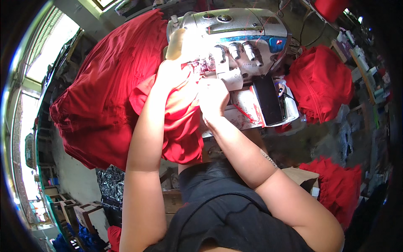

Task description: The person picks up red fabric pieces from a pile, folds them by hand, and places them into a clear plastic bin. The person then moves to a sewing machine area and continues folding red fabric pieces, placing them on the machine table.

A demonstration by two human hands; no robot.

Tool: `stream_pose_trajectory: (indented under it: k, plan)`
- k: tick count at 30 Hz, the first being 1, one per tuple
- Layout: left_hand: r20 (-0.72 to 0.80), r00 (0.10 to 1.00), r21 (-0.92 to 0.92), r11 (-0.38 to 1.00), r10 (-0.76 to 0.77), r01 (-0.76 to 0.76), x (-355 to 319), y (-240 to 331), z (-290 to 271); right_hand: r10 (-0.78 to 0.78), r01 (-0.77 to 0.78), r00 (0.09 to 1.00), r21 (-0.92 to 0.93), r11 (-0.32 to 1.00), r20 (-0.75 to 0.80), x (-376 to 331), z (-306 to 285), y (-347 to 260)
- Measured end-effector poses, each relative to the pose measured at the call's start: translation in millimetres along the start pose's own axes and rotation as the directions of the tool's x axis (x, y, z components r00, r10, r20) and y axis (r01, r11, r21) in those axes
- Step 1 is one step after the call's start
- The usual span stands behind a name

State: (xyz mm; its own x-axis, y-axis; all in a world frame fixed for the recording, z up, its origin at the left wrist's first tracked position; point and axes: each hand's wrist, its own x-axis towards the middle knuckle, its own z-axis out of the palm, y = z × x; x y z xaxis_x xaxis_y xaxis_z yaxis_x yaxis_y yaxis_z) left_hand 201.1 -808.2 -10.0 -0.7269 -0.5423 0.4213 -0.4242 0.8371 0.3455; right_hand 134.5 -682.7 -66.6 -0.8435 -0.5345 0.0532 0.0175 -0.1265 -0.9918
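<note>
Red fabric (180, 122) sits bunched at the near edge of the sewing machine (235, 38), draping down toward the person's lap. Left hand (170, 75) is on top of the cloth, pressing it by the machine's left end; glare washes out the fingers, so I cannot tell how they sit. Right hand (214, 98) rests just right of it, fingers curled together onto the fabric edge. Black phone (268, 101) lies right of that. Big red heap (105, 92) far left, another red pile (321, 82) right.
</note>
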Motion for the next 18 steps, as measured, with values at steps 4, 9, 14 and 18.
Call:
stream_pose_trajectory:
  k: [4, 9, 14, 18]
  plan:
    - [0.076, 0.986, 0.073, 0.987, -0.145, 0.14, -2, 8, -11, -0.017, 0.014, 0.998, 0.046, 0.999, 0.063, 1, -4, 4]
    - [-0.385, 0.906, 0.145, 0.981, 0.177, -0.13, -48, 40, -44, -0.19, 0.195, 0.965, -0.015, 0.981, 0.18, 9, -60, 15]
    - [-0.04, 0.984, 0.332, 0.931, 0.176, -0.153, -147, 58, -72, -0.184, 0.201, 0.943, -0.033, 0.979, 0.278, 3, -88, -19]
    - [-0.275, 0.943, 0.336, 0.938, 0.19, -0.091, -121, 57, -92, -0.569, 0.637, 0.719, -0.049, 0.77, 0.399, -3, -55, -37]
